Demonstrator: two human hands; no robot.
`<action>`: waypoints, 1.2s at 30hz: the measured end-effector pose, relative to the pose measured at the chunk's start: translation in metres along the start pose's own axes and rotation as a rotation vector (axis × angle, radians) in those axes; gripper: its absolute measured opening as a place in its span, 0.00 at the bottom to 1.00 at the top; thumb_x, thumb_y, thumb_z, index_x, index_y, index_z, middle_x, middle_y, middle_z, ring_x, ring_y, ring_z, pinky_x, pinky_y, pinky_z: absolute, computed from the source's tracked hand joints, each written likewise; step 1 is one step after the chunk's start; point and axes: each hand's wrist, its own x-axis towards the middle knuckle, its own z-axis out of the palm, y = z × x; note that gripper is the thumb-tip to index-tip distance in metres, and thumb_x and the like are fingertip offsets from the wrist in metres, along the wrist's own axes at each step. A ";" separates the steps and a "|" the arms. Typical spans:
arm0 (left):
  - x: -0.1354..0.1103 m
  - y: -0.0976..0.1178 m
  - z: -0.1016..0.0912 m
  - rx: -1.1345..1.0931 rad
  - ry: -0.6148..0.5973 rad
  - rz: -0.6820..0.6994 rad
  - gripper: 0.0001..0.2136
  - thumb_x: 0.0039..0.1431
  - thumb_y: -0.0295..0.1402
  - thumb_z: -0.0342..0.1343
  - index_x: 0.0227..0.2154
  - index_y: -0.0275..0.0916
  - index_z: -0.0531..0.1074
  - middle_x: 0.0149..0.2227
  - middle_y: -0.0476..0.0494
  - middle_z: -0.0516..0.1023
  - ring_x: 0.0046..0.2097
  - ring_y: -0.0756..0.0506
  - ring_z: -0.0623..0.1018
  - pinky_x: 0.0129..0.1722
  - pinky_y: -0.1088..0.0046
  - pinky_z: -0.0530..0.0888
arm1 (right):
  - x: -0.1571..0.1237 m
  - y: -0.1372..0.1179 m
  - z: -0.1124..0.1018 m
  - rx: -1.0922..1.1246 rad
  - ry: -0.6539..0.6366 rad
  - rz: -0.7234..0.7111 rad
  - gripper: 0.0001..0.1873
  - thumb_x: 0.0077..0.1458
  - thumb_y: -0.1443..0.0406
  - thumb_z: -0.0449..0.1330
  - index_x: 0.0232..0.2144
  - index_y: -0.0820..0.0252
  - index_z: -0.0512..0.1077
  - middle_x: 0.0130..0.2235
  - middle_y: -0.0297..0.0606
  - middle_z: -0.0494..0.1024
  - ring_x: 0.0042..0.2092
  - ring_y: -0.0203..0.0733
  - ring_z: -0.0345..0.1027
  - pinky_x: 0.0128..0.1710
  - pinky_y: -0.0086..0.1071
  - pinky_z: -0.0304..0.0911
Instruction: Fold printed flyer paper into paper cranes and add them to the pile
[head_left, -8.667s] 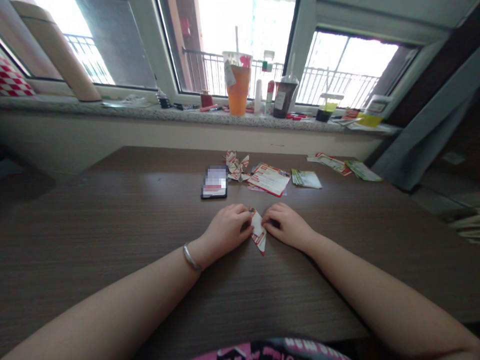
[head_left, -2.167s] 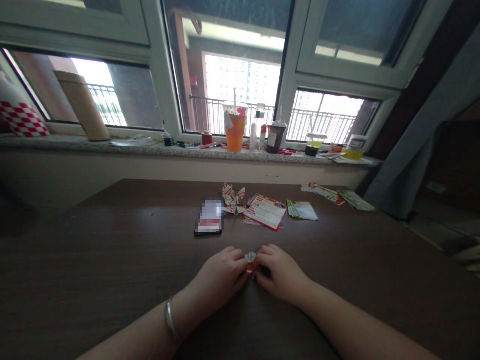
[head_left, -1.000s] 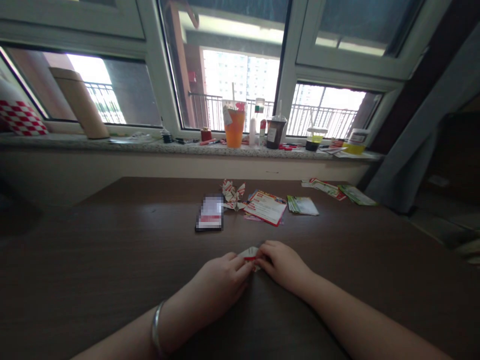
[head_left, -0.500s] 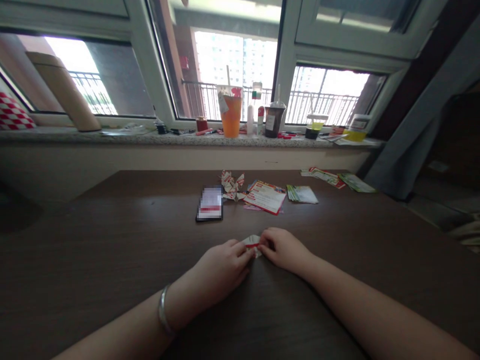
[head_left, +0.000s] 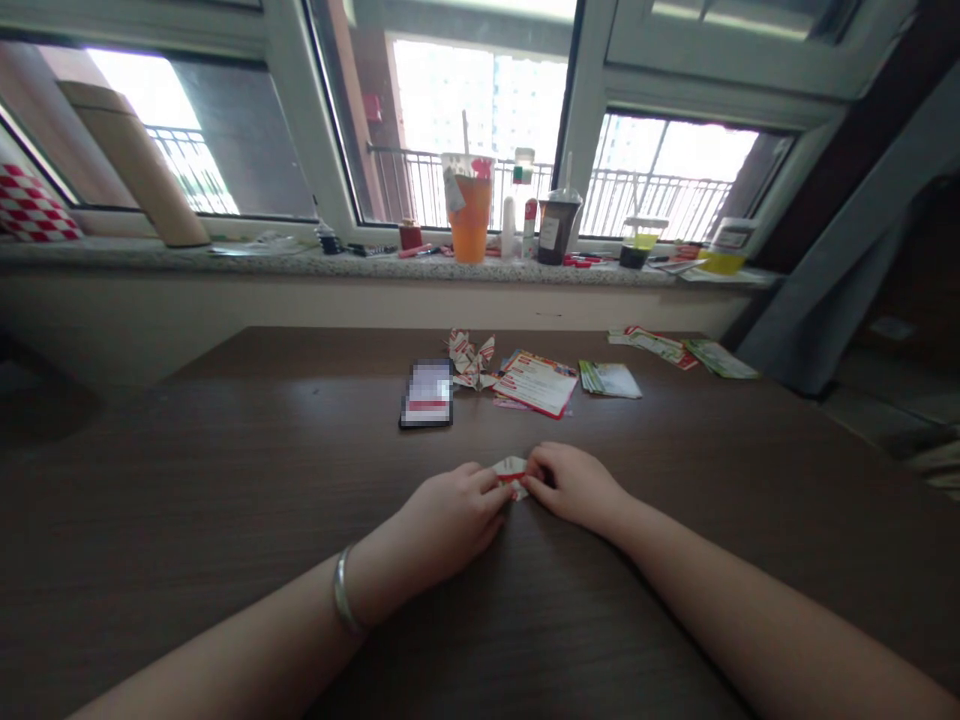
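A small folded piece of paper (head_left: 512,467), white with a red stripe, lies on the dark wooden table (head_left: 247,520) between my hands. My left hand (head_left: 456,515), with a silver bangle at its wrist, presses its fingers on the paper's left part. My right hand (head_left: 574,485) pinches the paper's right edge between thumb and curled fingers. Both hands cover parts of the paper, so its full shape is hidden. Beyond them sit folded paper pieces (head_left: 471,360) with red stripes, beside a phone (head_left: 427,394) with a blurred screen.
Printed sheets (head_left: 536,382) and a stack of cards (head_left: 611,380) lie past my hands. More printed slips (head_left: 656,346) are at the far right. On the windowsill (head_left: 420,271) stand an orange drink cup (head_left: 470,220), a dark drink cup (head_left: 556,230) and a leaning brown tube (head_left: 139,165).
The whole view has shifted slightly, so things appear a little higher and further right. Both hands stay on the folded paper, with little visible change in their grip.
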 end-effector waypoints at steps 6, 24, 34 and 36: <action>0.002 -0.004 -0.003 -0.068 -0.002 -0.029 0.11 0.63 0.30 0.49 0.45 0.40 0.73 0.41 0.43 0.77 0.40 0.45 0.75 0.43 0.67 0.73 | -0.001 0.000 0.003 0.062 0.007 0.056 0.08 0.54 0.64 0.59 0.25 0.59 0.69 0.29 0.33 0.74 0.31 0.35 0.64 0.29 0.28 0.52; 0.001 -0.002 0.001 0.014 -0.008 0.010 0.11 0.64 0.30 0.49 0.46 0.37 0.72 0.42 0.42 0.76 0.42 0.44 0.75 0.44 0.65 0.73 | -0.001 -0.001 0.000 -0.055 -0.012 -0.011 0.08 0.55 0.62 0.58 0.28 0.60 0.71 0.31 0.36 0.75 0.32 0.37 0.64 0.31 0.29 0.52; 0.002 -0.003 -0.004 0.028 -0.047 0.019 0.12 0.64 0.31 0.48 0.47 0.39 0.70 0.41 0.42 0.76 0.39 0.44 0.76 0.40 0.65 0.75 | 0.002 -0.009 -0.003 -0.175 -0.049 -0.026 0.12 0.59 0.62 0.54 0.29 0.59 0.74 0.33 0.40 0.79 0.36 0.42 0.70 0.35 0.32 0.52; 0.002 -0.004 -0.004 0.019 -0.049 0.023 0.11 0.65 0.31 0.48 0.47 0.39 0.71 0.41 0.43 0.76 0.39 0.44 0.76 0.40 0.65 0.74 | 0.002 -0.010 -0.003 -0.168 -0.045 0.007 0.12 0.58 0.61 0.54 0.28 0.59 0.73 0.32 0.39 0.79 0.34 0.41 0.70 0.33 0.32 0.52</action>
